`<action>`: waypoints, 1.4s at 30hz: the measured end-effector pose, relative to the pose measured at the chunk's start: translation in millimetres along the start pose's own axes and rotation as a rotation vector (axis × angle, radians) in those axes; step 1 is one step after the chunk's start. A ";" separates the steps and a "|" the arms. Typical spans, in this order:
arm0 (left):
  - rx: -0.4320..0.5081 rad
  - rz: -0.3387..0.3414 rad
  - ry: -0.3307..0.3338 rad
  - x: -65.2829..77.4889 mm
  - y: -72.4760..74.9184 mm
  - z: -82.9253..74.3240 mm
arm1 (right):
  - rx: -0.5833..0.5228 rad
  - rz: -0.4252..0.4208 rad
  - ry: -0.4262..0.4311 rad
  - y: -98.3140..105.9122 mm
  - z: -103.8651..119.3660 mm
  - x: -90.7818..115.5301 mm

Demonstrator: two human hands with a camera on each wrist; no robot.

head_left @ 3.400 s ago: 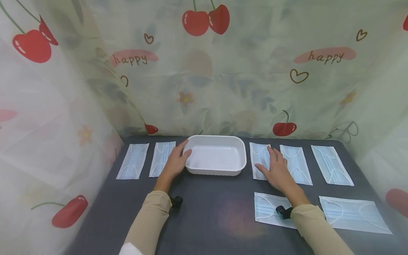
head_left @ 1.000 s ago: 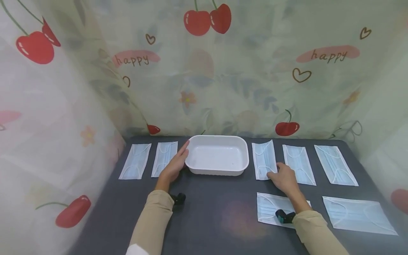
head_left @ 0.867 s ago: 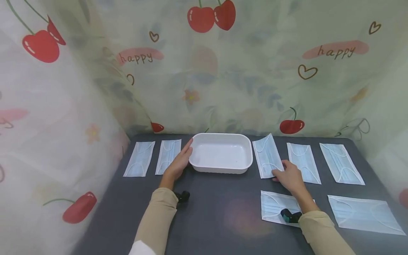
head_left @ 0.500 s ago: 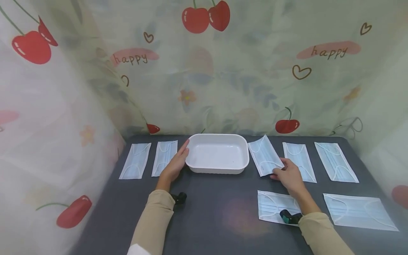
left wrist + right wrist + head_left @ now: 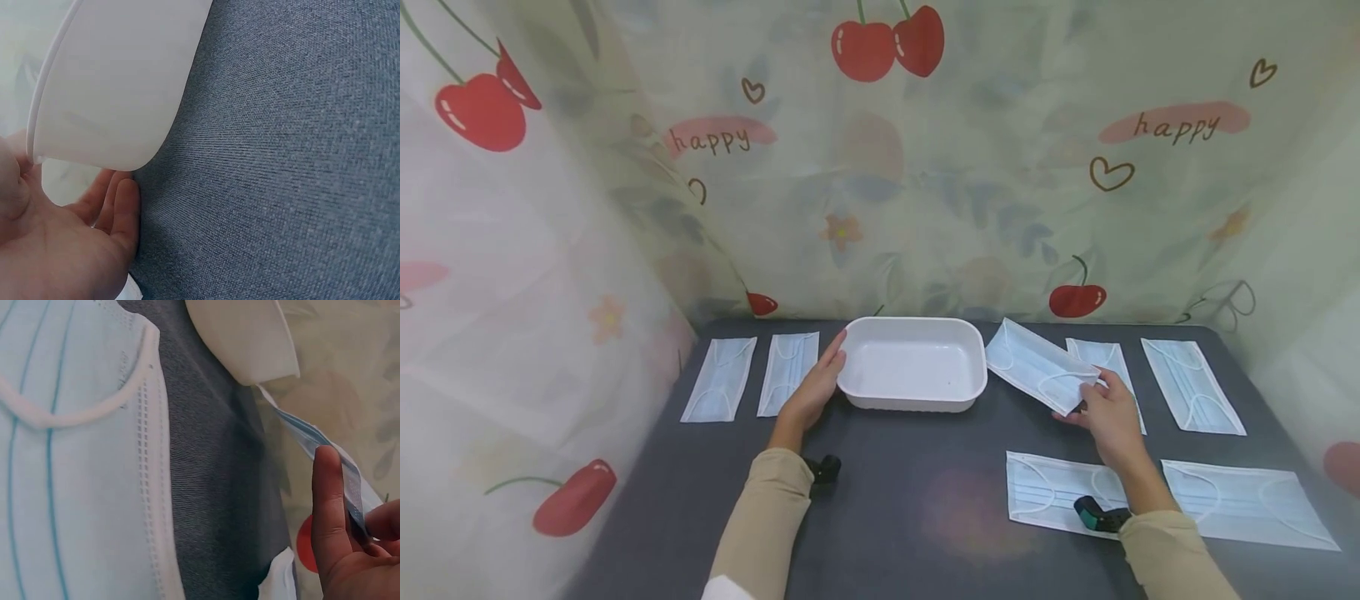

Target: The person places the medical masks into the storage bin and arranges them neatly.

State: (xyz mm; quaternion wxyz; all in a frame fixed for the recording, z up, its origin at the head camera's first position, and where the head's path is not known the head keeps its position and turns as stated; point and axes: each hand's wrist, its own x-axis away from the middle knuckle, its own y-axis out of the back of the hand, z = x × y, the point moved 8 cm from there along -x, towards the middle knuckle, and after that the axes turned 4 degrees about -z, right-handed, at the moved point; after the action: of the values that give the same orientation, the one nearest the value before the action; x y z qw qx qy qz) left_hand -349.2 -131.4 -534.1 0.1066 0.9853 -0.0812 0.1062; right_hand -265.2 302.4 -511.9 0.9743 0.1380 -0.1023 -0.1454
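My right hand pinches a light-blue face mask at its right end, thumb on top and fingers beneath. The mask is tilted, its far left corner close to the tray's right side. In the right wrist view the held mask shows nearly edge-on between thumb and fingers. My left hand rests with extended fingers along the left side of a white plastic tray. The left wrist view shows fingers by the tray's lower wall, palm beside it.
Two masks lie left of the tray, an outer mask and an inner mask. On the right are a partly covered mask, a far mask and two sideways masks, one under my wrist camera, another beside it. A printed curtain backs the grey table.
My right hand has reached the mask right of the tray, pinched its near right corner, lifted it and turned it sideways, moving rightward. My left hand stays at the tray, its thumb off the rim.
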 end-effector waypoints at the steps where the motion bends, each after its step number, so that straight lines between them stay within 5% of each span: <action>1: 0.001 -0.002 0.004 -0.3 0.1 0.6 | -0.003 -0.006 0.005 2.3 1.8 0.6; 11: 0.020 0.010 -0.001 -2.9 -1.9 1.9 | -0.019 -0.070 0.024 21.5 18.2 1.8; 22: 0.032 0.019 -0.009 -1.5 -3.8 -2.0 | -0.234 -0.132 0.056 31.0 40.4 -1.2; 42: 0.100 0.032 0.001 1.2 -1.0 1.5 | -0.289 -0.021 0.100 -3.5 77.8 -6.6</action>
State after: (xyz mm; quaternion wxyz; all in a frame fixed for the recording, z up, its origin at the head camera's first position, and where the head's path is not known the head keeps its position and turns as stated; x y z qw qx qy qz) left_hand -347.6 -130.9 -535.5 0.0555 0.9879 -0.0916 0.1125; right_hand -290.9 282.5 -440.8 0.9864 0.0042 -0.0300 -0.1617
